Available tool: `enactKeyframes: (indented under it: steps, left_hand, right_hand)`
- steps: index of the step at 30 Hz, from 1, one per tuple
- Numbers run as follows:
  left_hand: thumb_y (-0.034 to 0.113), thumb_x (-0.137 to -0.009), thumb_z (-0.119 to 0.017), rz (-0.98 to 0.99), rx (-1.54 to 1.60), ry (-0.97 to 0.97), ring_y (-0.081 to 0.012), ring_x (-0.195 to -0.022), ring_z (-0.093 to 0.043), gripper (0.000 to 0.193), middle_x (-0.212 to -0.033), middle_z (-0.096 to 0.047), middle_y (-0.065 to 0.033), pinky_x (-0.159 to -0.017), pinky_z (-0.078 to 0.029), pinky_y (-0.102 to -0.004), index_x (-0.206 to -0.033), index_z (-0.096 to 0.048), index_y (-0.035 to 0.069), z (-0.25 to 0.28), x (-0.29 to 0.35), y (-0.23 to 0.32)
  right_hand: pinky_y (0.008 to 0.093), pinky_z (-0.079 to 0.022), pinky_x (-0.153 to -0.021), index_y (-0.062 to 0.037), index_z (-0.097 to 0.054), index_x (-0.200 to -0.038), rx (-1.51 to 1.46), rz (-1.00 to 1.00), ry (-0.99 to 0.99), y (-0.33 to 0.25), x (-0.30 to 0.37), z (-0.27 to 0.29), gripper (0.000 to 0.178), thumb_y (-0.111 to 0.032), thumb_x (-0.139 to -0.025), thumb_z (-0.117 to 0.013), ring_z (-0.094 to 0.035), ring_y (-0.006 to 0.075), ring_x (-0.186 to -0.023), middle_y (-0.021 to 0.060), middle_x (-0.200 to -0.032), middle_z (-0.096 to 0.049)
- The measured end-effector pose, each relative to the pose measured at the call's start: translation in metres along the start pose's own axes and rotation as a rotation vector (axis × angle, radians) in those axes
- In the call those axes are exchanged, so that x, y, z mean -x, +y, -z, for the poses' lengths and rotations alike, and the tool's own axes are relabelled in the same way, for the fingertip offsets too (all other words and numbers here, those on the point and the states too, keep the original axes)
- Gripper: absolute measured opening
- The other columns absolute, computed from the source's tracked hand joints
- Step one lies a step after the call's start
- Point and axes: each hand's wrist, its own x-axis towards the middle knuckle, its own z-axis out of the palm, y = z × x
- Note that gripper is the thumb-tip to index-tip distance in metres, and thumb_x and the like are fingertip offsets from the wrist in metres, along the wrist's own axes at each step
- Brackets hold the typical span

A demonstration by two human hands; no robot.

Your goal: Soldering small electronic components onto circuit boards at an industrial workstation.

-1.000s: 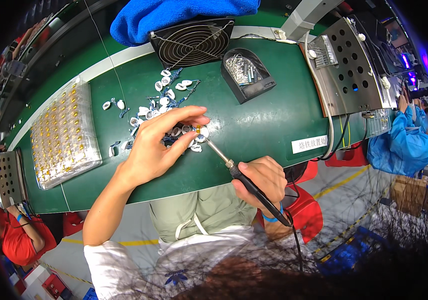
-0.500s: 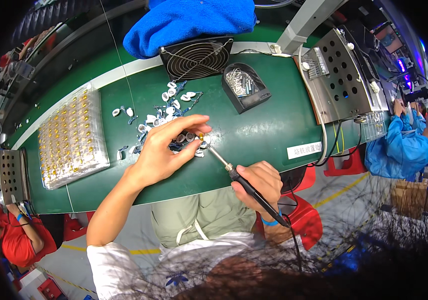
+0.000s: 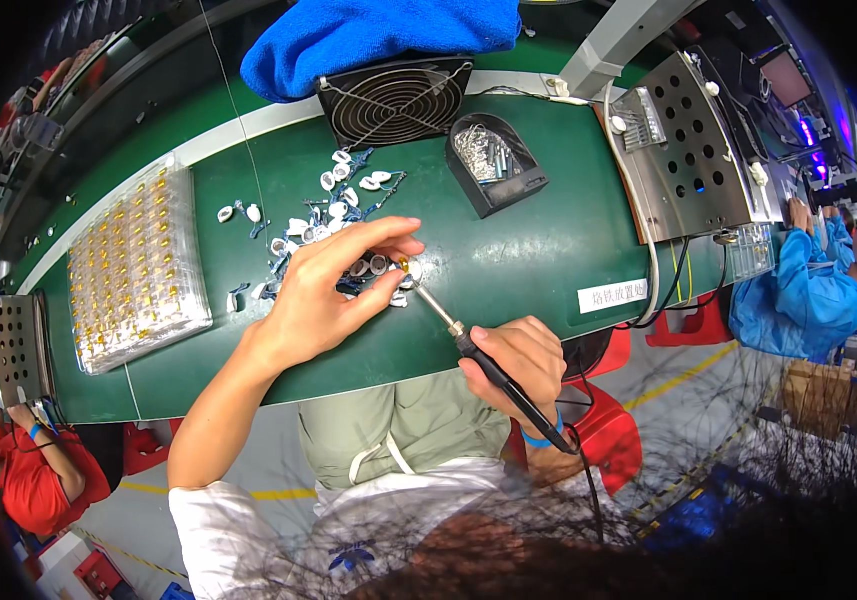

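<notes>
My right hand (image 3: 520,362) grips a soldering iron (image 3: 437,307) by its black handle, the metal shaft slanting up and left. Its tip meets, or nearly meets, a small gold-and-white part (image 3: 406,267) at the fingertips of my left hand (image 3: 326,292). Thumb and fingers of that hand are curled round the part in a pinch; its exact shape is too small to make out. Beneath and behind my left hand lies a loose pile of small white oval pieces (image 3: 342,172) with dark blue wires, partly hidden by the hand.
A clear tray (image 3: 138,270) with rows of gold parts lies at left. At the back stand a black fan (image 3: 393,105) under a blue towel (image 3: 378,40) and a black bin (image 3: 493,190) of metal pieces. A perforated metal box (image 3: 683,150) is at right. Co-workers sit on both sides.
The view has shifted slightly, so the table items sit a little differently in the picture. Both hands keep their holds, and the iron's tip stays by the small part.
</notes>
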Motion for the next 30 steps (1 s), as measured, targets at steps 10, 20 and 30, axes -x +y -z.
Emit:
enactKeyframes:
  steps: [10, 20, 30]
  left_hand:
    - [-0.01, -0.085, -0.072, -0.022, -0.025, -0.003, -0.0237, -0.102, -0.074, 0.055, -0.115, -0.075, -0.0129, -0.091, -0.059, -0.0358, -0.137, -0.063, 0.003, -0.001, 0.0, -0.001]
    - [-0.01, -0.081, -0.072, -0.091, -0.099, 0.006, -0.0257, -0.089, -0.072, 0.037, -0.098, -0.076, -0.012, -0.079, -0.057, -0.0357, -0.117, -0.074, 0.0, 0.009, -0.003, 0.009]
    - [0.0, -0.09, -0.072, 0.088, -0.325, 0.267, -0.0143, -0.087, -0.072, 0.02, -0.096, -0.076, -0.009, -0.08, -0.058, -0.03, -0.11, -0.075, -0.001, 0.122, -0.001, 0.02]
  right_hand:
    - [0.0356, -0.051, -0.058, 0.0025, -0.072, -0.109, -0.024, 0.006, 0.061, 0.004, 0.005, -0.001, 0.032, -0.014, -0.083, -0.084, -0.067, 0.0264, -0.063, 0.0117, -0.079, -0.071]
    - [0.0377, -0.054, -0.067, 0.0059, -0.066, -0.125, 0.133, -0.099, 0.086, -0.004, -0.013, 0.0, 0.041, -0.014, -0.09, -0.078, -0.069, 0.0288, -0.074, 0.0121, -0.084, -0.072]
    - [0.0435, -0.049, -0.071, 0.0018, -0.066, -0.132, 0.224, -0.175, 0.06, 0.007, -0.044, 0.004, 0.046, 0.003, -0.087, -0.074, -0.06, 0.0329, -0.077, 0.0152, -0.087, -0.066]
